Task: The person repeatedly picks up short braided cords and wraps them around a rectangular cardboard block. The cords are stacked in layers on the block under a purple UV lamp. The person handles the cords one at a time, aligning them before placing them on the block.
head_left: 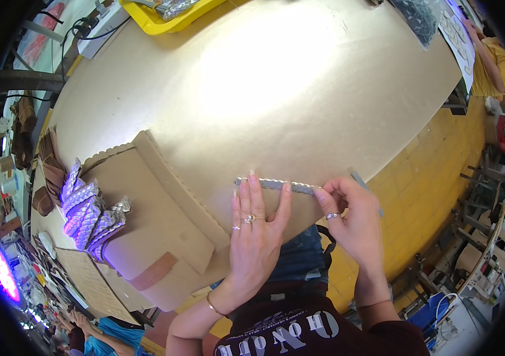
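Note:
A narrow strip [304, 189] with a silvery braided edge and a grey side lies near the front edge of the table. My left hand [255, 243] rests on it, fingers stretched out flat and spread across its left part. At the strip's right end, my right hand [356, 222] pinches it between thumb and forefinger. Parts of the strip are hidden under my left fingers. To the left, a bundle of silver braided strips [89, 210] is heaped on an opened cardboard box [169, 199], looking purple under the coloured light.
The broad tan tabletop [300, 130] shines brightly in its middle. A yellow tray [172, 22] and a white power strip [101, 29] sit at the far edge. Left of the box is a bright purple lamp [4, 270]. A person in yellow [497, 65] works at far right.

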`<state>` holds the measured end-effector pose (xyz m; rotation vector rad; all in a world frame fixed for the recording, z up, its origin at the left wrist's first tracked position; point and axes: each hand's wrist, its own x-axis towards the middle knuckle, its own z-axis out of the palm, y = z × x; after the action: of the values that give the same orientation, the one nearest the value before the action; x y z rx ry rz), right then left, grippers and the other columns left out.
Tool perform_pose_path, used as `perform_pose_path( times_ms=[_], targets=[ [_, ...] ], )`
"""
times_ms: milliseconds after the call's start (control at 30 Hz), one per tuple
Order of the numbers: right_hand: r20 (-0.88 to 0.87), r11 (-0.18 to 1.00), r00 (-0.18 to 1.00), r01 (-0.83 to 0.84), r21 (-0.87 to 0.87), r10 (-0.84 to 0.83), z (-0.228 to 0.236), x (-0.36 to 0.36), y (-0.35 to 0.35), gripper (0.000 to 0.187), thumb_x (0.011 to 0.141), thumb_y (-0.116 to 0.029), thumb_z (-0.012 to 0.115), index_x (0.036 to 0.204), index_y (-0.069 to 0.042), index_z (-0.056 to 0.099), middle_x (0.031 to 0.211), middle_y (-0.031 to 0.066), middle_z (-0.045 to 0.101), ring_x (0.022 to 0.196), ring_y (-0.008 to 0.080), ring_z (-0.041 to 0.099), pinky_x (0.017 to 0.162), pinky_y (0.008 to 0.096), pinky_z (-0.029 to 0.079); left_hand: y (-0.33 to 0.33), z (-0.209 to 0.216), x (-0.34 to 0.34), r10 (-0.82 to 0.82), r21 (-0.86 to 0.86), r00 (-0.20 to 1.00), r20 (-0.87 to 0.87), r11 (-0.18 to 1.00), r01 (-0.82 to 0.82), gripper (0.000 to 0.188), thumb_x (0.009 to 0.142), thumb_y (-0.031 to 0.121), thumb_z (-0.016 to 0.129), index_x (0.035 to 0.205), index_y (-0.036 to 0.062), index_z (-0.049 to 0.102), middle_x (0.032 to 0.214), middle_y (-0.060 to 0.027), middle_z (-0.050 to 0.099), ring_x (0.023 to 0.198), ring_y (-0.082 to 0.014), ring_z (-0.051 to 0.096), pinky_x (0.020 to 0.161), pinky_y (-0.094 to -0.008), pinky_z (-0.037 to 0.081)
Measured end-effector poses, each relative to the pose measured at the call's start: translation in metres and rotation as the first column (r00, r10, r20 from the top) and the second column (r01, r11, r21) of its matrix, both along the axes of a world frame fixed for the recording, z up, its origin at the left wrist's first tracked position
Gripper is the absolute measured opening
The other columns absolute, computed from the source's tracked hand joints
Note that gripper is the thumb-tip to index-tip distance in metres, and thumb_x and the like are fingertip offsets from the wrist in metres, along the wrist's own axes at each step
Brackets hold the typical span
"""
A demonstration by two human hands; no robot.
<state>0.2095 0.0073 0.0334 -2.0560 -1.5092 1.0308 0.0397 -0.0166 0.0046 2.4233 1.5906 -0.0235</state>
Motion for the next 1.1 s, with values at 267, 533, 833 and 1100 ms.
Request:
perform_pose_path(
  times_ms=[267,533,833,1100],
  targets=[
    [-0.018,0.999,0.999,-0.028,-0.021,0.028,0.006,0.008,0.002,0.017,0.091,-0.014,0.067,0.083,0.0,0.061,0.062,0.0065,0.056,0.055,0.0141,0.052,0.052,0.0284,0.04,0.002,0.004,0.002,-0.031,0.016,0.999,-0.043,0.999,0.032,0.053,0.096,0.012,0.049,0.147,0.0238,0.039,0.145,-0.036,0.034,0.135,-0.0443,0.04,0.112,-0.0483,0.033],
    [0.018,0.998,0.999,-0.04,0.039,0.04,-0.001,0.007,0.001,0.016,0.09,-0.014,0.068,0.082,-0.002,0.061,0.058,0.005,0.054,0.05,0.0137,0.05,0.048,0.0279,0.039,0.002,0.005,0.004,-0.064,0.027,0.995,-0.076,0.997,0.066,0.056,0.096,0.011,0.05,0.147,0.0304,0.038,0.143,-0.0387,0.035,0.133,-0.0475,0.04,0.111,-0.0508,0.033],
    [-0.047,0.996,0.995,0.091,0.024,-0.09,-0.003,0.01,-0.011,0.015,0.09,-0.013,0.068,0.084,-0.001,0.062,0.061,0.0047,0.055,0.054,0.0115,0.053,0.051,0.027,0.04,0.002,0.008,0.008,-0.074,0.01,0.992,-0.103,0.997,0.076,0.061,0.088,0.007,0.055,0.143,0.0294,0.043,0.152,-0.0298,0.028,0.132,-0.0509,0.039,0.11,-0.0556,0.032],
    [-0.057,0.998,0.997,0.059,0.008,-0.058,0.002,0.013,-0.021,0.014,0.092,-0.011,0.065,0.086,0.001,0.061,0.064,0.0063,0.056,0.056,0.0139,0.054,0.053,0.0284,0.042,-0.007,0.015,0.011,-0.081,-0.148,0.993,0.082,0.985,0.093,0.065,0.083,0.0,0.055,0.145,0.0166,0.043,0.157,-0.0171,0.027,0.141,-0.0407,0.031,0.111,-0.0545,0.032]
  ],
)
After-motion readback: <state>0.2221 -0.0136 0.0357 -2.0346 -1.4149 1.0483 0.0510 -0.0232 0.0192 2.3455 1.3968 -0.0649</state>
